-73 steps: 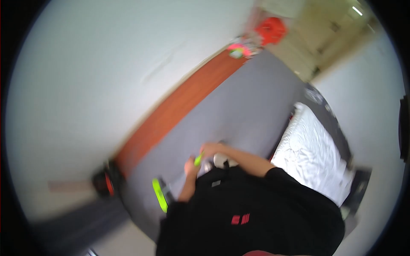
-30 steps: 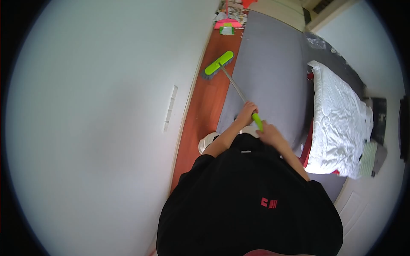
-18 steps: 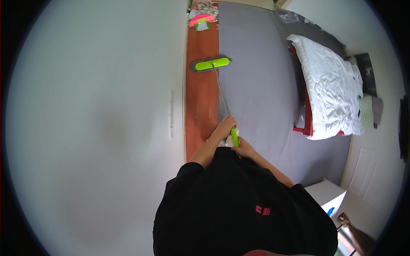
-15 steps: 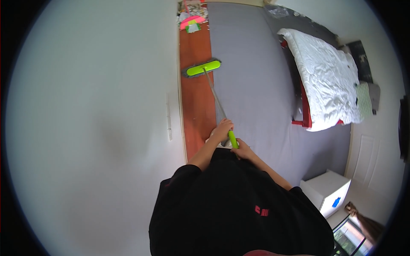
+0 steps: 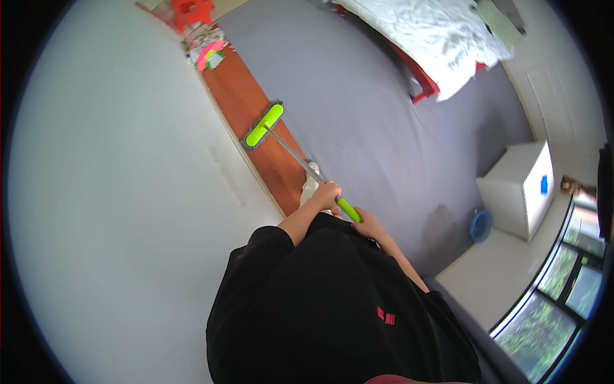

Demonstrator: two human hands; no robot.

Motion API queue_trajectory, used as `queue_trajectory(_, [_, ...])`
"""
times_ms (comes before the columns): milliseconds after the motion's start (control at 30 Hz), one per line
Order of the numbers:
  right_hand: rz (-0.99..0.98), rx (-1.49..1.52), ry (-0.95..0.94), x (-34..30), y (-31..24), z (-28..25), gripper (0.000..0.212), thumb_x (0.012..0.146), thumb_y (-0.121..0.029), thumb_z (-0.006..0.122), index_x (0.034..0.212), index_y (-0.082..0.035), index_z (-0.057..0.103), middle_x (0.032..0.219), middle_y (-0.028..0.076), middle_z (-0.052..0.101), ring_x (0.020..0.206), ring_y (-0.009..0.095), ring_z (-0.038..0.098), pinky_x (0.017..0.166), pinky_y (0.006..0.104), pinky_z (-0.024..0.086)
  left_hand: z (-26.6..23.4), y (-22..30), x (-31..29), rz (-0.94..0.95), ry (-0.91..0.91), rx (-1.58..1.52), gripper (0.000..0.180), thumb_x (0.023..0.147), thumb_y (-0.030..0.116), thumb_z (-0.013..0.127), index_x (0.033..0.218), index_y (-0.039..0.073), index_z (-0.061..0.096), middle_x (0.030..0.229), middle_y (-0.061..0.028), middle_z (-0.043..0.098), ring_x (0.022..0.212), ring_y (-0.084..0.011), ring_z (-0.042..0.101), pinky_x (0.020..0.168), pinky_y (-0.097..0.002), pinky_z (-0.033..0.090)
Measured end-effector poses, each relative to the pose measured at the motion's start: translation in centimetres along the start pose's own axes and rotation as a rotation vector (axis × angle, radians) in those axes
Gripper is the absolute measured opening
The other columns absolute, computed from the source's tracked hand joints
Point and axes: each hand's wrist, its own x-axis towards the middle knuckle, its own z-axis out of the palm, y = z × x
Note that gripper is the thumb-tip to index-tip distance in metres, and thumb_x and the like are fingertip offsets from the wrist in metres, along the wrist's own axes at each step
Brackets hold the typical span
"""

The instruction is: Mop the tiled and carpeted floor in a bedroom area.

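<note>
Across the brown floor strip (image 5: 233, 80) rests your mop (image 5: 257, 134), its green plate (image 5: 273, 116) reaching from near the wall (image 5: 128, 192) to the edge of the grey mat (image 5: 384, 160). Your left hand (image 5: 328, 192) is wrapped around the grey pole (image 5: 293, 152), just beside the green grip (image 5: 349, 210); your right hand (image 5: 366, 223) is clamped at that grip's end. It looks light, with a stiff pole and soft fringe (image 5: 245, 144). The smooth pole may slip or twist, so hold it at the grip and just below.
</note>
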Motion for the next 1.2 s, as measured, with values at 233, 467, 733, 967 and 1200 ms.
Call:
queue_trajectory(233, [0.213,-0.068,-0.005,-16.2,8.0,-1.2,0.051,0.073,-0.017,0.063,0.121,-0.007,0.051,0.104,0.018,0.063,0.101,0.034,0.058,0.086,0.0397,0.045,12.1,9.9,-2.1,0.223,-0.236,-0.198,0.018,0.065,0.025,0.066,0.068,0.011,0.055,0.067,-0.0116,0.058,0.073,-0.0337,0.057,0.069,-0.0445,0.043])
queue_trajectory(467, [0.337,-0.039,0.01,-22.4,0.8,-3.5,0.041,0.076,-0.02,0.063,0.112,-0.002,0.056,0.092,0.019,0.064,0.09,0.034,0.061,0.079,0.0396,0.046,8.4,13.5,-2.6,0.274,-0.548,-0.241,0.022,0.068,0.027,0.066,0.067,0.008,0.054,0.066,-0.0142,0.06,0.069,-0.0363,0.058,0.063,-0.0452,0.045])
queue_trajectory(733, [0.166,0.072,0.138,-11.9,3.7,3.2,0.042,0.083,-0.028,0.064,0.111,0.002,0.056,0.092,0.019,0.064,0.087,0.027,0.063,0.079,0.0359,0.046,4.3,4.7,-3.7,0.012,-0.287,-0.057,0.015,0.063,0.02,0.066,0.063,0.009,0.055,0.066,-0.0106,0.057,0.073,-0.0317,0.059,0.071,-0.0441,0.043])
queue_trajectory(967, [0.041,0.224,-0.087,6.1,-2.9,6.5,0.049,0.086,-0.028,0.061,0.124,0.0,0.046,0.093,0.012,0.062,0.084,0.019,0.059,0.077,0.0326,0.047,-7.0,-6.3,-3.7,-0.207,0.236,-0.096,0.024,0.061,0.001,0.062,0.083,0.008,0.055,0.092,-0.0108,0.055,0.095,-0.0331,0.053,0.076,-0.0403,0.043])
queue_trajectory(1200, [0.228,0.438,-0.456,17.6,-21.7,5.5,0.021,0.088,-0.02,0.055,0.1,-0.004,0.047,0.064,0.004,0.052,0.045,0.011,0.049,0.04,0.0245,0.038,-18.3,-14.3,-4.7,-0.364,0.444,-0.151,0.032,0.072,0.005,0.064,0.101,0.005,0.049,0.119,-0.0209,0.046,0.116,-0.0392,0.043,0.095,-0.0415,0.039])
